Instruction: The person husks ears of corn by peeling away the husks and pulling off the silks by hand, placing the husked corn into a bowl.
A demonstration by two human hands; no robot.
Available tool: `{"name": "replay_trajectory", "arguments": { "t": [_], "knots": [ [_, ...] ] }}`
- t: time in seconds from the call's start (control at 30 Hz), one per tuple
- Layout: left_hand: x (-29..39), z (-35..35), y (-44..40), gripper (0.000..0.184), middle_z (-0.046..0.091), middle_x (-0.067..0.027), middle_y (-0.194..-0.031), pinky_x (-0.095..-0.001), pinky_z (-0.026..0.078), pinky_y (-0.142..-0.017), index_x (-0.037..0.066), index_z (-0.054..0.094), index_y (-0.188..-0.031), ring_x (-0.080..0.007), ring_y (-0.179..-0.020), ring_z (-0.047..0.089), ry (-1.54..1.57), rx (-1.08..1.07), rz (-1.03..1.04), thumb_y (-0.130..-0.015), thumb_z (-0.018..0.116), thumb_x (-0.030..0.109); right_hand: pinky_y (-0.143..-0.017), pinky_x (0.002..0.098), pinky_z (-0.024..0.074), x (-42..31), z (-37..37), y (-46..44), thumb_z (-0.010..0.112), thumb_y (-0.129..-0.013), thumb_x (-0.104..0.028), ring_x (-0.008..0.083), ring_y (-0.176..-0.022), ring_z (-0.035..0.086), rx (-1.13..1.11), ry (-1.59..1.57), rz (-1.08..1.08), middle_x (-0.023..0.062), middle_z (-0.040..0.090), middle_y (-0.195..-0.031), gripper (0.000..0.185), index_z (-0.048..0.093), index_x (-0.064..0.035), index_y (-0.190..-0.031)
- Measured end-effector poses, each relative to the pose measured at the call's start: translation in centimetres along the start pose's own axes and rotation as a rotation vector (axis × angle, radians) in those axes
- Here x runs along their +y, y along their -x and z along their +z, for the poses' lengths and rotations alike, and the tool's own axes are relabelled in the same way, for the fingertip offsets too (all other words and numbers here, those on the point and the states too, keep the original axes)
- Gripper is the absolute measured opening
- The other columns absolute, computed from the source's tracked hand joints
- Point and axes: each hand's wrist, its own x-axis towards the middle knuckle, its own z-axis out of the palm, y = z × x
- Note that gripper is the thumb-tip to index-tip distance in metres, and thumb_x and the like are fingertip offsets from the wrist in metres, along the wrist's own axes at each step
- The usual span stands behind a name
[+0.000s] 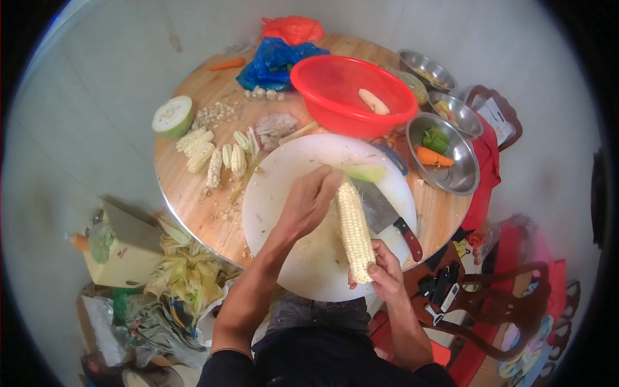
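Observation:
A husked ear of pale corn (354, 222) stands tilted over the round white cutting board (277, 174). Its lower end is gripped by my right hand (388, 272), thumb on the kernels. At the cob's upper end, my left hand (311, 198) is closed, its fingertips partly hidden. A pale green corn husk (364, 171) sticks out from those fingertips. Beside the cob, a cleaver (380, 209) lies on the board, with its dark red handle toward the right edge.
Several cobs (201, 157) and loose kernels lie left on the wooden table (184, 213), near a cut melon (173, 116). A red basin (351, 97) holds one cob. Metal bowls (461, 171) with vegetables stand at right. Stripped husks (187, 261) are heaped below, left; a chair (516, 316) stands right.

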Motion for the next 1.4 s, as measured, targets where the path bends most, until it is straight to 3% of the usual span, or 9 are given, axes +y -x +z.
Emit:
{"name": "replay_trajectory", "arguments": {
  "t": [0.2,0.4,0.47,0.63,0.7,0.9,1.07,1.27,1.4],
  "knots": [
    [0.7,0.3,1.0,0.032,0.046,-0.0093,-0.067,-0.0337,0.040,-0.060,-0.003,0.052,-0.086,-0.0159,-0.063,0.044,0.059,0.011,0.110,-0.107,0.046,0.022,-0.068,0.0411,0.0584,0.7,-0.6,0.6,0.062,-0.095,-0.030,0.0277,-0.077,0.069,-0.022,-0.127,-0.042,0.0210,0.063,-0.107,0.057,0.043,0.0089,-0.133],
    [-1.2,1.3,3.9,0.027,0.045,-0.0091,-0.066,-0.0318,0.039,-0.057,0.000,0.053,-0.086,-0.0151,-0.061,0.045,0.168,0.028,0.128,-0.106,0.048,0.017,-0.046,0.0364,0.0560,1.3,-0.2,0.8,0.045,-0.100,-0.038,0.0212,-0.055,0.057,0.064,-0.420,0.118,0.0227,0.058,-0.097,0.059,0.044,0.0085,-0.135],
    [-0.8,1.9,4.9,0.025,0.044,-0.0098,-0.066,-0.0322,0.041,-0.057,0.000,0.053,-0.088,-0.0162,-0.061,0.047,0.145,-0.071,0.153,-0.106,0.048,0.017,-0.047,0.0345,0.0536,1.4,-0.3,0.8,0.039,-0.100,-0.040,0.0158,-0.058,0.053,0.012,-0.734,0.171,0.0157,0.058,-0.095,0.055,0.051,0.0031,-0.132],
    [-2.8,3.3,6.2,0.022,0.044,-0.0121,-0.066,-0.0355,0.043,-0.059,0.000,0.053,-0.092,-0.0199,-0.060,0.048,0.171,-0.286,0.221,-0.105,0.050,0.017,-0.046,0.0330,0.0524,0.9,-0.9,0.9,0.036,-0.100,-0.040,0.0136,-0.057,0.050,0.023,-0.777,0.159,0.0139,0.056,-0.096,0.055,0.050,0.0007,-0.134],
    [-4.2,2.6,6.2,0.023,0.046,-0.0106,-0.069,-0.0354,0.044,-0.061,0.001,0.056,-0.097,-0.0173,-0.063,0.048,0.007,-0.600,0.134,-0.106,0.049,0.020,-0.046,0.0325,0.0521,0.8,-1.0,0.8,0.036,-0.100,-0.040,0.0133,-0.057,0.049,0.021,-0.808,0.157,0.0136,0.055,-0.097,0.055,0.050,0.0004,-0.135],
    [-2.0,2.0,3.5,0.032,0.051,-0.0028,-0.077,-0.0326,0.044,-0.062,0.001,0.058,-0.102,-0.0144,-0.067,0.049,0.305,-0.234,-0.214,-0.108,0.045,0.028,-0.042,0.0299,0.0469,0.6,-0.7,1.1,0.038,-0.099,-0.040,0.0110,-0.051,0.044,0.147,-0.824,0.197,0.0111,0.052,-0.093,0.065,0.041,0.0098,-0.141],
    [-1.8,2.8,1.4,0.034,0.052,-0.0021,-0.076,-0.0307,0.044,-0.062,0.000,0.060,-0.107,-0.0118,-0.068,0.049,0.217,-0.107,0.015,-0.109,0.044,0.030,-0.039,0.0296,0.0451,0.5,-0.1,1.1,0.040,-0.099,-0.041,0.0106,-0.050,0.043,0.137,-0.728,0.227,0.0112,0.052,-0.092,0.066,0.042,0.0104,-0.141],
    [-2.0,3.4,3.0,0.024,0.061,-0.0167,-0.077,-0.0412,0.047,-0.064,0.002,0.062,-0.100,-0.0358,-0.065,0.058,-0.064,-0.123,0.242,-0.105,0.047,0.021,-0.036,0.0282,0.0416,0.0,0.1,0.6,0.039,-0.099,-0.039,0.0101,-0.046,0.040,0.094,-0.872,0.171,0.0114,0.052,-0.091,0.063,0.044,0.0100,-0.138],
    [-1.4,2.8,4.6,0.020,0.058,-0.0227,-0.080,-0.0446,0.046,-0.064,0.004,0.059,-0.097,-0.0435,-0.069,0.057,-0.060,-0.519,0.328,-0.103,0.049,0.020,-0.040,0.0295,0.0421,0.6,-1.2,0.5,0.037,-0.100,-0.041,0.0106,-0.050,0.044,-0.003,-1.026,0.063,0.0117,0.054,-0.094,0.062,0.044,0.0063,-0.139]
  ]
}}
